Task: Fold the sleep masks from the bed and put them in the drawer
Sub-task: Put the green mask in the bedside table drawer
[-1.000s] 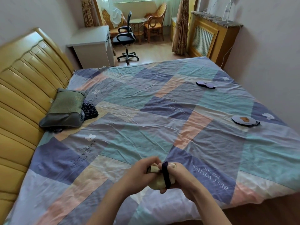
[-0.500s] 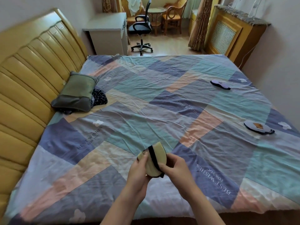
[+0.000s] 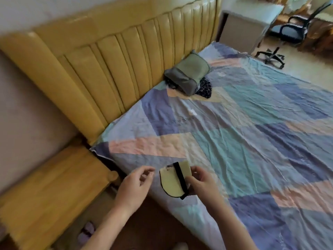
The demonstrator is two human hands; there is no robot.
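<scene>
1. Cream-yellow folded sleep mask (image 3: 172, 183), black strap wrapped across it, is held over the near edge of the bed (image 3: 252, 141).
2. Right hand (image 3: 200, 181) is clamped on the mask's right side.
3. Left hand (image 3: 135, 184) hovers just beside the mask, fingers loosely apart, touching nothing.
4. Wooden nightstand (image 3: 45, 192) stands left of the bed, below the padded yellow headboard (image 3: 108, 69).
5. Green pillow (image 3: 187, 74) lies against the headboard.

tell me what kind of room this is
Most likely a home bedroom: a bed with a patchwork sheet and padded yellow headboard, a wooden nightstand beside it, and a desk with an office chair beyond.
</scene>
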